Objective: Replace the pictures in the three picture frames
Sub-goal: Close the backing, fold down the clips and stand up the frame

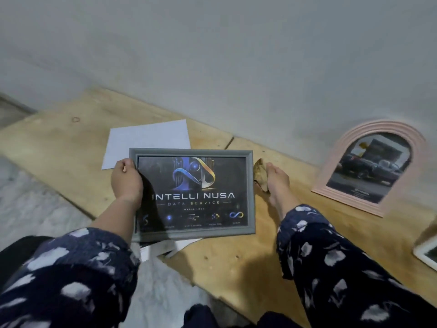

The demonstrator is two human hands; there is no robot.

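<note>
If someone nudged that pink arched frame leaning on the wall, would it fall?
Probably. The pink arched picture frame stands tilted against the grey wall, so a nudge might slide its base along the smooth wooden board. It looks rigid, not floppy.

Three picture frames, two hands, loose paper and one brown wad on a wooden board.

Three frames show: one grey frame with a dark logo print, one pink arched frame to its right against the wall, and one white frame cut by the picture's right edge. One white sheet lies behind the grey frame; more papers poke out below it, number unclear. Two hands: the left hand on the grey frame's left edge, the right hand just right of it, with one brown wad.
</note>
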